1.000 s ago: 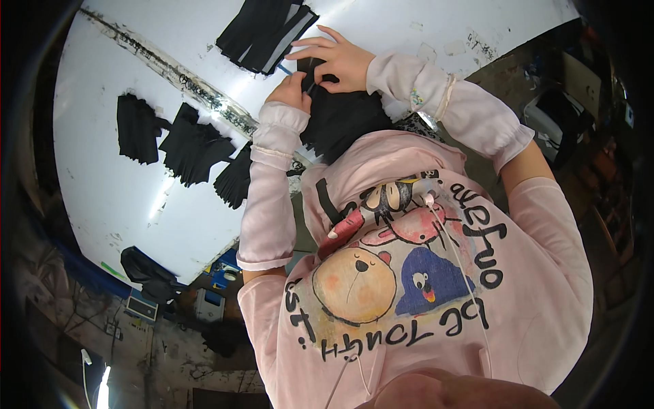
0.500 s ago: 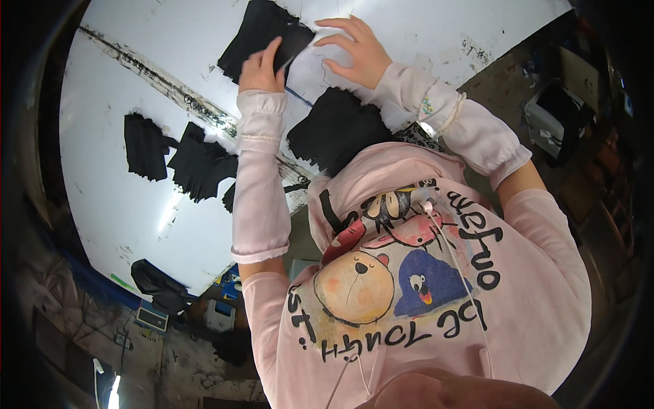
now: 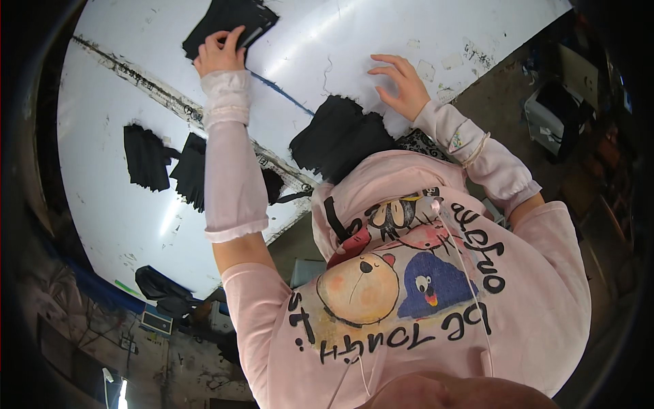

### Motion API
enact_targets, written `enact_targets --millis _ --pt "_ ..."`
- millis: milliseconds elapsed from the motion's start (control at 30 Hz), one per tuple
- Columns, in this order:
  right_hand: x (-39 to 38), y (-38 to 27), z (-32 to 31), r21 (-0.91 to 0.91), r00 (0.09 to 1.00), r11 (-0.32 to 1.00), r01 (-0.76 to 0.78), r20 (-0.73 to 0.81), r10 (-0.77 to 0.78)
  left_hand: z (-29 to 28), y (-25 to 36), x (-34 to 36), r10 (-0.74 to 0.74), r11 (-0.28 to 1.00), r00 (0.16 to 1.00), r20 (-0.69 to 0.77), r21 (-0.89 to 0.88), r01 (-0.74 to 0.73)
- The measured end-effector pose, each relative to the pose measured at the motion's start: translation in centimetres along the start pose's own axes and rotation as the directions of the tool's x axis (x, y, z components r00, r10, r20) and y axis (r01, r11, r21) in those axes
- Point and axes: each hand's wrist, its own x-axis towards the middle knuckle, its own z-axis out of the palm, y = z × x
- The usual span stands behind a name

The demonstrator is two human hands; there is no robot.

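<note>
Left hand (image 3: 216, 53) is stretched far out across the white worktop (image 3: 340, 41), its fingers curled over the near edge of a stack of black fabric pieces (image 3: 228, 19) at the top of the view. The grip there looks like fingers pressed down on the top piece, though whether the thumb is pinching underneath I cannot tell from this angle. Right hand (image 3: 402, 85) sits well apart from it, fingers spread and relaxed, palm down, fingertips touching the bare worktop and holding nothing. Just beside that hand, towards the person's body, lies a second pile of black fabric (image 3: 340, 136), its ragged far edge on the white surface and its near edge hidden behind the pink sweatshirt (image 3: 422, 286). Off to the left, three more black fabric bundles (image 3: 170, 160) lie in a row near a dark smudged line (image 3: 157, 78) that runs diagonally over the worktop. A thin blue line (image 3: 279, 95) crosses the surface between the two hands. Both forearms wear pale pink sleeve covers (image 3: 228, 157).
</note>
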Motion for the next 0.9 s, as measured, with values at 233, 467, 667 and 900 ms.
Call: enact_targets --millis 233,467,667,900 --pt "-0.1 -1.7 1.4 0.126 0.993 0.99 0.058 0.096 -0.07 -1.2 -2.7 2.3 0.008 0.994 0.991 -0.131 0.107 0.006" --pt "0.4 -2.2 2.3 0.215 0.971 0.971 0.103 0.191 -0.145 -4.6 8.6 -11.7 -0.018 0.851 0.961 0.277 -0.5 0.16" --pt "3.3 -3.7 3.5 0.229 0.864 0.958 0.173 0.432 -0.259 -3.0 11.0 -20.2 0.047 0.769 0.921 0.386 -0.602 0.213" --pt "6.2 -4.0 3.5 0.12 0.683 0.963 0.242 0.684 -0.257 -3.8 11.9 -19.8 0.028 0.851 0.898 0.44 -0.481 0.209"
